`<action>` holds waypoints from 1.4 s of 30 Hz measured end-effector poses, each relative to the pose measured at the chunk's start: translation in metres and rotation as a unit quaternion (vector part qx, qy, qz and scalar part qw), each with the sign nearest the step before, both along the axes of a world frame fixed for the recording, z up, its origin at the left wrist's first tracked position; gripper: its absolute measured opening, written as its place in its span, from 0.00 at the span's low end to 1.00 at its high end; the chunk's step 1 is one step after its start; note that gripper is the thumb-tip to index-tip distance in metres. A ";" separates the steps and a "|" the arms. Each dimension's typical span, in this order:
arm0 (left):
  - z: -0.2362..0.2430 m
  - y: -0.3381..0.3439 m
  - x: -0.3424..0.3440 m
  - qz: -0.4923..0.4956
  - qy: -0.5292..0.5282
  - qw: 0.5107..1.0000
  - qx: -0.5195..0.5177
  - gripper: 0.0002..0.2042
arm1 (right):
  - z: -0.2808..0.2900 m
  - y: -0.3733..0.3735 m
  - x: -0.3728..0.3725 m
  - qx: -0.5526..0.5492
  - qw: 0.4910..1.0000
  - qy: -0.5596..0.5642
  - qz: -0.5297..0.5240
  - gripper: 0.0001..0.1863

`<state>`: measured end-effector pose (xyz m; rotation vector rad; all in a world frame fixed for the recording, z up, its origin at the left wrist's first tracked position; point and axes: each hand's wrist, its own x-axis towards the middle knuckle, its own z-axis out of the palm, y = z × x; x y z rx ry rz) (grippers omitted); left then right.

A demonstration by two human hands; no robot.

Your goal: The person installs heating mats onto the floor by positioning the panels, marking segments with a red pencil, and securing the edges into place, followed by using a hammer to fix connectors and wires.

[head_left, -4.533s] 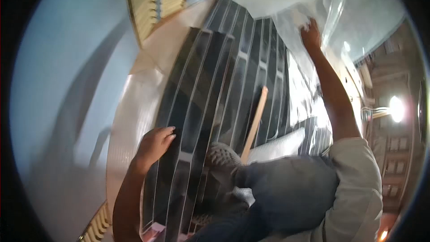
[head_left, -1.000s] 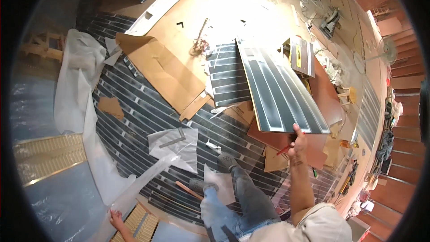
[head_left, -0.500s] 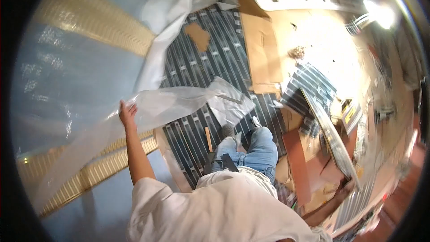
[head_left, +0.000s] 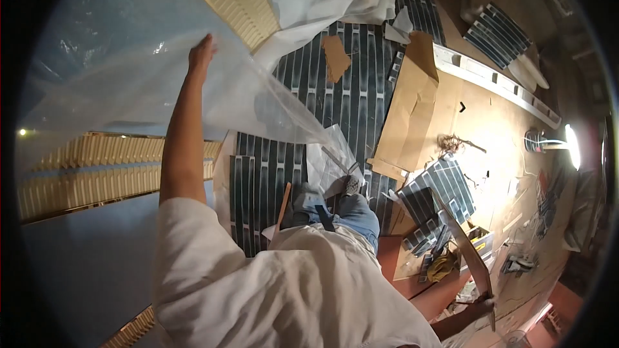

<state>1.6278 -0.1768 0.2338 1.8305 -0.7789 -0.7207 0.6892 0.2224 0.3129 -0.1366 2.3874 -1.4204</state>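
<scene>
I'm mid-lift on the clear plastic sheet [head_left: 148,84]: left hand [head_left: 201,55] pinches its top edge, stretched over the floor's left side. Right hand [head_left: 485,304] grips the dark striped panel [head_left: 465,248] (edge-on, lower right). Next I'd need steady footing.
</scene>
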 end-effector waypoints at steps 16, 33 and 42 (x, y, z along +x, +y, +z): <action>-0.004 -0.247 0.252 -0.098 -0.008 0.993 -0.069 0.35 | 0.133 -0.229 0.171 -0.039 0.959 0.037 0.278 0.13; 0.008 -0.272 0.332 -0.036 -0.055 0.997 -0.046 0.28 | 0.075 -0.425 0.605 0.078 0.907 -0.063 0.410 0.10; 0.001 -0.245 0.353 -0.090 0.058 0.994 0.009 0.33 | 0.071 -0.527 0.824 0.005 0.788 -0.136 0.600 0.15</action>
